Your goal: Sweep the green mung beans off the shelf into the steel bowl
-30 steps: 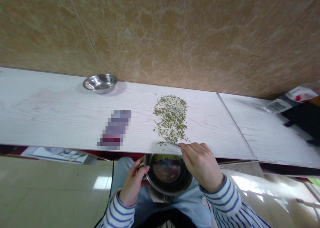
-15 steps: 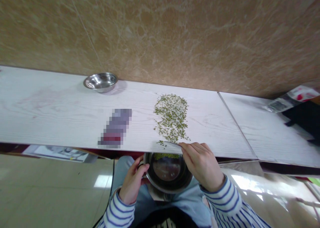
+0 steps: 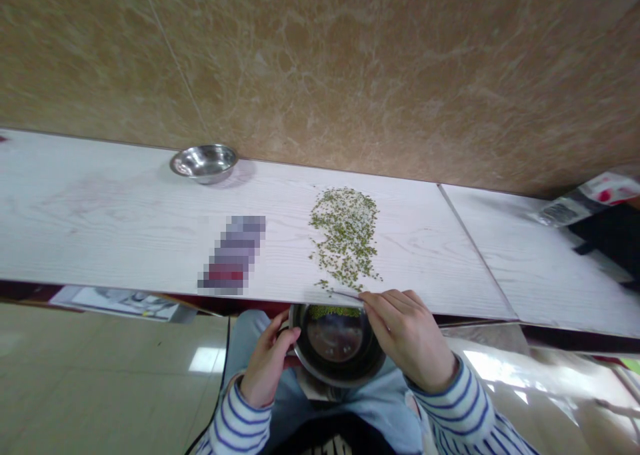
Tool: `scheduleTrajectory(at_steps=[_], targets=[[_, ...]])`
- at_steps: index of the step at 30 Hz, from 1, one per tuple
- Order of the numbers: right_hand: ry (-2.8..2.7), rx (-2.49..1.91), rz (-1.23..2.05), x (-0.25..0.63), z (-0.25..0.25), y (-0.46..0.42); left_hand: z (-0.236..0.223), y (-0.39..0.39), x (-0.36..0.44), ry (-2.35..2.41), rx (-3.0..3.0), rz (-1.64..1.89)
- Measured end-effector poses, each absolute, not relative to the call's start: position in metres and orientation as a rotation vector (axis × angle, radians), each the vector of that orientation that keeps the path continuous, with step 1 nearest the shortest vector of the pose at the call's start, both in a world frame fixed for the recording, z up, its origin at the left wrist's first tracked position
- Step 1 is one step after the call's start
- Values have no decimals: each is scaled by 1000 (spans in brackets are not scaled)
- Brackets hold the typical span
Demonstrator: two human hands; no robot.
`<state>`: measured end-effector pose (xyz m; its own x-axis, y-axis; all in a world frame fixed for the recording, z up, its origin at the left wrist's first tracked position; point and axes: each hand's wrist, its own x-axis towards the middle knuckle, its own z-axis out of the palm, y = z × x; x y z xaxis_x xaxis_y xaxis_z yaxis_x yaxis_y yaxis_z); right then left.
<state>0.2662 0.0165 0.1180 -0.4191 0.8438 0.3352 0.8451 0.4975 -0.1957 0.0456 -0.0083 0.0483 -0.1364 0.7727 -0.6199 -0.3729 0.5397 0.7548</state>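
Pointing left, the thin tool (image 3: 347,296) parallels the table edge (image 3: 150,288) — roughly.

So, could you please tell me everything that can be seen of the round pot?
The pot is round, with a dark, shiny, metallic-looking inside and a paler rim. It is open side up over the person's legs, its far part hidden by the white table. Green grains lie inside along the far side; the bottom nearer the person reflects light. The left hand grips its left side, thumb at the rim. The right hand hides part of the rim; contact is unclear.
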Motion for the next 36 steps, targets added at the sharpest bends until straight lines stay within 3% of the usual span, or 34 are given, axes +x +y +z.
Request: scheduleTrajectory(at_steps=[36], targets=[[-2346,-1424,-78,256,118,36,48,-8,41,1367,370,1013]])
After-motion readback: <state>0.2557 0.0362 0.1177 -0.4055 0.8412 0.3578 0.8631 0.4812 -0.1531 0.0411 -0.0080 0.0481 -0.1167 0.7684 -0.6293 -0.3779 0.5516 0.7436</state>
